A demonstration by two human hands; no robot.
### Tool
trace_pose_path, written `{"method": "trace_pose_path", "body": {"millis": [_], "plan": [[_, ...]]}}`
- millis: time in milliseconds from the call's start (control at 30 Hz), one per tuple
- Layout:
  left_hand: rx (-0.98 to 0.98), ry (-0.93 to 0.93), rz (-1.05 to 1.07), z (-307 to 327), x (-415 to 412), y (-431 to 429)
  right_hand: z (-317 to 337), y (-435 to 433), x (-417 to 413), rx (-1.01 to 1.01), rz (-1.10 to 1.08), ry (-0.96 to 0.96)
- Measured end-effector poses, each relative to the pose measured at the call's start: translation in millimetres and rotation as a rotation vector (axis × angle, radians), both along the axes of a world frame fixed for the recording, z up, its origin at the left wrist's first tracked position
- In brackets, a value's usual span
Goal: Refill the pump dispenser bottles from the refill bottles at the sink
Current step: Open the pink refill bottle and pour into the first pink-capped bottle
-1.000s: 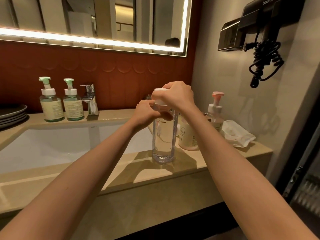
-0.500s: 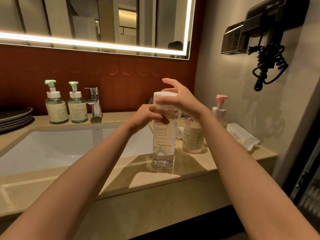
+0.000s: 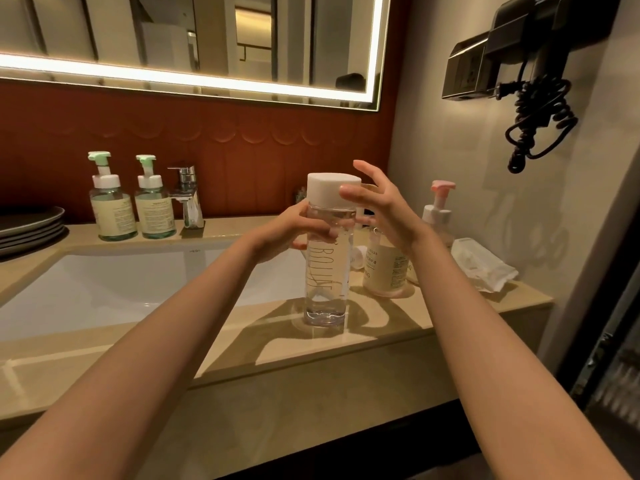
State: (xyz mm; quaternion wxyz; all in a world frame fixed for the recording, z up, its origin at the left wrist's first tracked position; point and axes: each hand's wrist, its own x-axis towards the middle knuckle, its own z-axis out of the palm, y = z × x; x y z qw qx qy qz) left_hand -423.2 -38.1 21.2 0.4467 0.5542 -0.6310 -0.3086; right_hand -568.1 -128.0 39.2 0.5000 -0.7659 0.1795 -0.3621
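head view: clear refill bottle (image 3: 327,271) is standing upright on the counter (image 3: 415,327), near its front edge and just right of the sink (image 3: 138,282). it is wearing a white cap (image 3: 332,190) and showing clear liquid inside. left hand (image 3: 298,226) is gripping the bottle's upper body just under the cap, fingers curling round it. right hand (image 3: 377,206) is sitting at the cap with fingers spread and straight, thumb tip touching the cap's side, clamping nothing. beige labelled bottle (image 3: 384,268) is standing just behind, its top hiding behind the right wrist. pink-pump bottle (image 3: 438,209) is standing beyond it near the wall, with a crumpled plastic wrapper (image 3: 485,265) lying to the right. two green-pump bottles (image 3: 110,206) are standing side by side left of the faucet (image 3: 187,192), and stacked dark plates (image 3: 31,226) are sitting at far left.
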Motion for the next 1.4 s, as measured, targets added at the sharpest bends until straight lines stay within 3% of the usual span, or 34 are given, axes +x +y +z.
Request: {"method": "trace_pose_path", "body": {"millis": [167,400,633,733,833,933,1133,1400], "plan": [[-0.106,0.116,-0.023,7,-5,6,-10,12,8,0.033,-0.019,-0.111],[-0.169,-0.020,0.148,12,-7,11,-14,23,20,0.032,-0.084,-0.194],[-0.228,-0.004,0.245,9,-9,15,-18,36,26,0.101,-0.130,-0.265],[-0.276,0.027,0.326,8,-11,11,-19,38,34,-0.009,-0.279,-0.220],[-0.298,0.008,0.354,9,-15,10,-15,38,33,0.025,-0.378,-0.229],[-0.269,0.003,0.288,8,-15,13,-10,35,25,0.104,-0.328,-0.237],[-0.257,0.182,0.282,13,-11,12,-16,30,16,0.218,-0.221,-0.278],[-0.239,0.074,0.215,18,-8,13,-17,32,10,0.175,-0.197,-0.296]]}}
